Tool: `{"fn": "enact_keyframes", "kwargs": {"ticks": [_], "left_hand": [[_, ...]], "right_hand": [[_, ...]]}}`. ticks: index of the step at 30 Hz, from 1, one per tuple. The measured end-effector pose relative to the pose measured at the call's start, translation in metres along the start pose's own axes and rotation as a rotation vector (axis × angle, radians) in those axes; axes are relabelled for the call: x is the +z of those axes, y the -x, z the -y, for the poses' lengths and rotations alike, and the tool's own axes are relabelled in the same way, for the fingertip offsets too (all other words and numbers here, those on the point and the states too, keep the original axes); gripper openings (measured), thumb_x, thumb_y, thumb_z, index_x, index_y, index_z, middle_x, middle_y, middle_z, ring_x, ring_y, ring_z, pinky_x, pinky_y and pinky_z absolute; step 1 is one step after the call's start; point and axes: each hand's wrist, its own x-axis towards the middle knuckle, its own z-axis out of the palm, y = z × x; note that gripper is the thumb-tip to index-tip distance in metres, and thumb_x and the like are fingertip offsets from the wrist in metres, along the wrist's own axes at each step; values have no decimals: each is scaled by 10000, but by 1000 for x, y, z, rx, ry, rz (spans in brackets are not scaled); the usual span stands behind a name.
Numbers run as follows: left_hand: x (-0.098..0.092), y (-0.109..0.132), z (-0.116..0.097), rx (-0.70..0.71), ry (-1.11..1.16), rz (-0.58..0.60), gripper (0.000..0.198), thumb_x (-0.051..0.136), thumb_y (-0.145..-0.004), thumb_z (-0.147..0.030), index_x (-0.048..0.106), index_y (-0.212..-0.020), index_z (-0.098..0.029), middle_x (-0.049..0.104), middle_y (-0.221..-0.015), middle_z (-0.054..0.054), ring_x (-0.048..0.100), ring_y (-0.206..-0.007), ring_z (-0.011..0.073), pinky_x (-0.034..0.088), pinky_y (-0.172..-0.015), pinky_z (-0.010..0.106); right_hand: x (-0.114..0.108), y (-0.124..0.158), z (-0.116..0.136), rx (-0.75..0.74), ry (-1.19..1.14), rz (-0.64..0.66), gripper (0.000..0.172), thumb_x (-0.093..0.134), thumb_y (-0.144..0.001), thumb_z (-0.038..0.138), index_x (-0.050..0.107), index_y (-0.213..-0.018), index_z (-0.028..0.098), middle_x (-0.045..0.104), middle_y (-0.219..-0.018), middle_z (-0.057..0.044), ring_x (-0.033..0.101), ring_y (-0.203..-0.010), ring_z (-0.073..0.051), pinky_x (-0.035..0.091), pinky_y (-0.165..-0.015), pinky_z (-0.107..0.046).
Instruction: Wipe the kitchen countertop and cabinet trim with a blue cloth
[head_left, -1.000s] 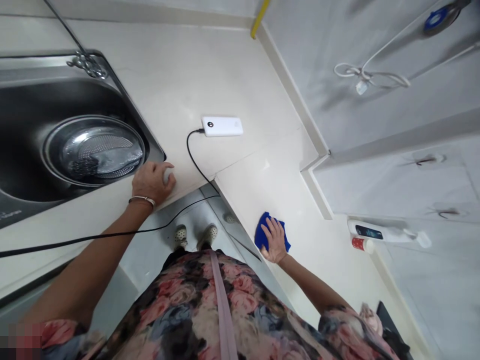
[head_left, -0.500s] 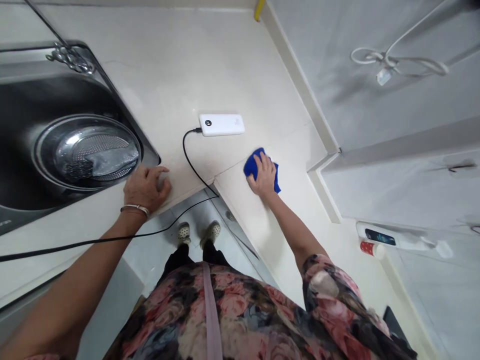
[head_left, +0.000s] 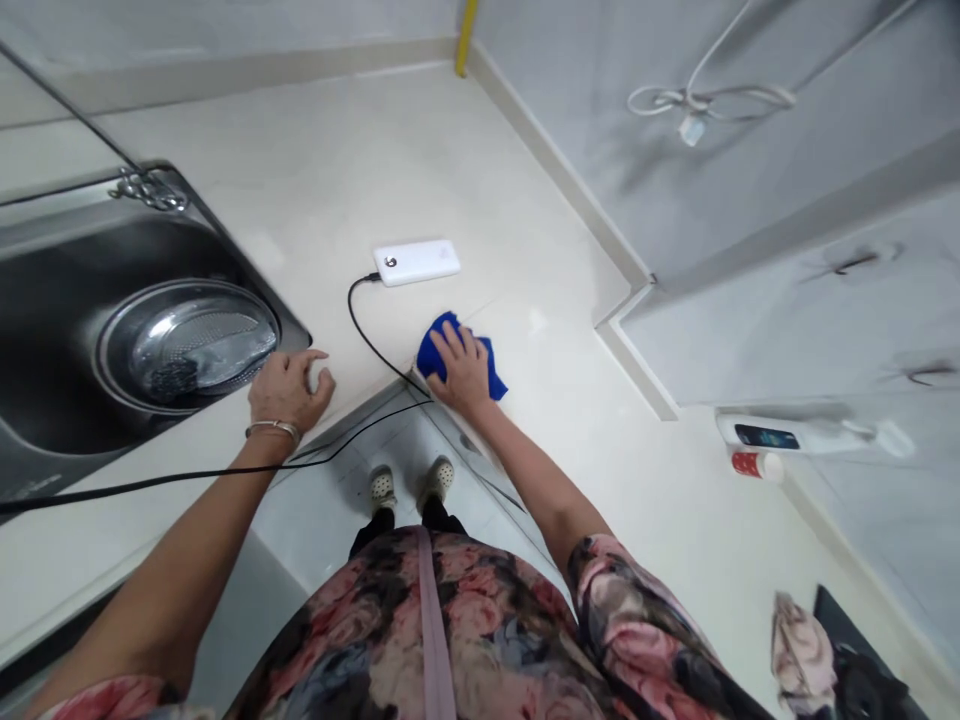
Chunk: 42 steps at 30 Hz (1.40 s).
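"Where did we see the blue cloth [head_left: 430, 354]?"

"We saw it lying on the pale counter [head_left: 285, 160], right at the inner corner where the two runs met. Our right hand [head_left: 461, 370] was on top of it, fingers spread, and blue showed on both sides."

"And our left hand [head_left: 285, 390]?"

"It rested at the counter's front edge beside the sink [head_left: 45, 320], loosely curled, thumb and forefinger apart (a bracelet [head_left: 274, 428] circled that wrist). We couldn't tell whether anything was tucked inside it."

"What did we have near the cloth?"

"A white power bank [head_left: 420, 263], lying flat just beyond it. A black cable [head_left: 366, 337] came out of its left end and curved down to the counter edge."

"And in the sink?"

"There we had a round metal bowl [head_left: 154, 325] with a dark scrubber [head_left: 174, 378] in it."

"Farther out?"

"Well off to the right, a red and white tub [head_left: 746, 464] stood out beside a long white bottle [head_left: 810, 436], near the wall. A yellow pipe [head_left: 465, 40] met the counter's far corner."
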Motion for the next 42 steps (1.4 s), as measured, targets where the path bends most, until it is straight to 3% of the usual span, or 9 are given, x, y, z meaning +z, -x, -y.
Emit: {"fn": "enact_keyframes", "kwargs": {"ticks": [5, 9, 12, 16, 21, 26, 30, 35, 42], "left_hand": [[0, -2, 3, 26, 10, -24, 464, 399, -974, -482, 669, -1257, -233, 549, -920, 78, 544, -983, 272, 407, -847, 343], [0, -2, 2, 10, 48, -38, 455, 408, -960, -487, 683, -1228, -242, 541, -900, 72, 548, -946, 274, 412, -827, 352], [1, -2, 2, -4, 54, -36, 436, 415, -957, -490, 689, -1205, -260, 539, -893, 74, 555, -919, 279, 420, -807, 358], [1, -2, 3, -4, 62, -30, 421, 420, -955, -476, 692, -1194, -260, 561, -909, 85, 577, -932, 290, 444, -827, 378], [-1, -2, 4, -26, 88, 3, 408, 439, -945, -463, 690, -1199, -264, 587, -942, 90, 594, -945, 286, 461, -838, 387], [-2, 0, 8, -22, 94, 30, 425, 469, -959, -448, 701, -1227, -214, 575, -938, 83, 569, -924, 250, 430, -832, 359], [-4, 0, 9, -9, 80, 47, 439, 470, -993, -428, 697, -1262, -166, 543, -920, 66, 529, -927, 218, 390, -852, 333], [-8, -3, 7, -31, 82, 78, 444, 468, -1008, -440, 690, -1277, -165, 494, -907, 39, 482, -876, 182, 354, -803, 306], [-15, -6, -2, -50, 74, 57, 468, 423, -1015, -478, 666, -1293, -191, 504, -971, 30, 478, -936, 180, 354, -811, 302]], "right_hand": [[-14, 70, -29, -158, -2, 63, 750, 602, -885, 399, 417, -1582, 191, 305, -1695, -115, 202, -1568, -316, 196, -1254, -505], [-25, 126, -96, 18, 39, -34, 748, 573, -823, 327, 461, -1543, 160, 363, -1661, -146, 272, -1549, -325, 233, -1250, -535], [-30, 143, -145, 160, 76, -124, 732, 542, -808, 321, 486, -1515, 139, 402, -1632, -170, 336, -1516, -346, 284, -1225, -561], [-28, 110, -187, 382, 130, -252, 704, 483, -861, 378, 478, -1520, 131, 423, -1616, -180, 383, -1477, -369, 330, -1189, -589], [-21, 14, -205, 632, 200, -310, 746, 430, -885, 434, 448, -1542, 81, 409, -1613, -224, 379, -1452, -428, 334, -1143, -660], [-16, -77, -190, 634, 181, -242, 768, 426, -891, 444, 385, -1585, 118, 347, -1658, -184, 301, -1488, -411, 281, -1171, -661], [-5, -112, -150, 522, 161, -186, 755, 445, -903, 431, 355, -1606, 170, 312, -1683, -142, 263, -1508, -388, 250, -1194, -636], [0, -92, -85, 352, 105, -118, 758, 508, -915, 405, 340, -1618, 177, 265, -1709, -119, 219, -1532, -369, 211, -1221, -586], [-2, -12, -24, 223, 19, -67, 792, 594, -919, 435, 344, -1618, 160, 238, -1718, -132, 173, -1559, -369, 133, -1258, -555]]}}
